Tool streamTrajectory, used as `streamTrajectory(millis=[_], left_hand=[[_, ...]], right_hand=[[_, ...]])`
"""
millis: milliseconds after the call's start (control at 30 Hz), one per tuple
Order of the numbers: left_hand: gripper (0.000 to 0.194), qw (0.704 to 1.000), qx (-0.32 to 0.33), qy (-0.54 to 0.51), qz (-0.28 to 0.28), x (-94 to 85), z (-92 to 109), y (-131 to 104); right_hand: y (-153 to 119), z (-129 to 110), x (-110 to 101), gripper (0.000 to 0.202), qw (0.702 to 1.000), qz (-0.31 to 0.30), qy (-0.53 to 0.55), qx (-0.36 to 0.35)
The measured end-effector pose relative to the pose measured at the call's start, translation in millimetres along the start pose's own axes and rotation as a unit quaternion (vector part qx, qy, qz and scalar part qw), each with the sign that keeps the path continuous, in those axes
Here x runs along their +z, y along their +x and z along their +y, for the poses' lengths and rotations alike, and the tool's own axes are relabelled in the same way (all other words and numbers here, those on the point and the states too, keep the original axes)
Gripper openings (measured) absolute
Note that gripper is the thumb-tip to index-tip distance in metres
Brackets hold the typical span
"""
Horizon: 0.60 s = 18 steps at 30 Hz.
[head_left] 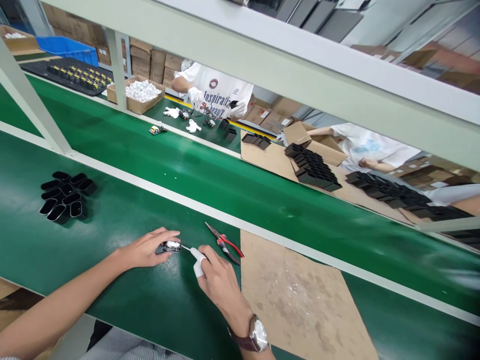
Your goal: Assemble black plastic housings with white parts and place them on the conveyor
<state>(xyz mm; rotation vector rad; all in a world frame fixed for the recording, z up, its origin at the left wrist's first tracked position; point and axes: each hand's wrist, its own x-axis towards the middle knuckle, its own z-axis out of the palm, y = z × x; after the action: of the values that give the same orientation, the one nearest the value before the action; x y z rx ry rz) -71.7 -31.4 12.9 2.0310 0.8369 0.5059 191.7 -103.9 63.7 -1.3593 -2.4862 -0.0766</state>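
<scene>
My left hand [152, 248] is closed round a small black housing [173, 246], whose open end shows white and metallic parts inside. My right hand [214, 267] wears white covers on its finger and thumb and grips a thin metal tool [186, 248]. The tool points left, its tip at the housing's open end. Most of its handle is hidden in my fingers. Just beyond my right hand, pliers with red handles [225, 242] lie on the green table [123, 295].
Several black housings [67, 189] stand at the left. Cardboard [300, 300] lies at the right. Behind a pale rail [210, 212] runs a green belt [210, 175] with a small circuit board [154, 130]. People work across it, near black housings [313, 167] and a box of white pieces [138, 107].
</scene>
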Motion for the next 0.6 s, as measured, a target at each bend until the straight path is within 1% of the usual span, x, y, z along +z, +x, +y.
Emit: streamTrajectory(millis=[100, 333, 500, 600], left_hand=[[0.067, 1.0, 0.0, -0.002, 0.001, -0.7, 2, 1], [0.068, 1.0, 0.014, 0.001, 0.008, -0.7, 2, 1], [0.07, 1.0, 0.014, 0.006, 0.008, 0.4, 0, 1], [0.071, 1.0, 0.02, 0.007, 0.007, 0.1, 0, 1]], right_hand=[[-3, 0, 4, 0.028, 1.0, 0.01, 0.001, 0.014], [3, -7, 9, 0.032, 1.0, -0.02, -0.02, 0.011], [0, -2, 13, 0.031, 1.0, 0.009, -0.012, 0.009], [1, -2, 16, 0.03, 1.0, 0.009, -0.015, 0.004]])
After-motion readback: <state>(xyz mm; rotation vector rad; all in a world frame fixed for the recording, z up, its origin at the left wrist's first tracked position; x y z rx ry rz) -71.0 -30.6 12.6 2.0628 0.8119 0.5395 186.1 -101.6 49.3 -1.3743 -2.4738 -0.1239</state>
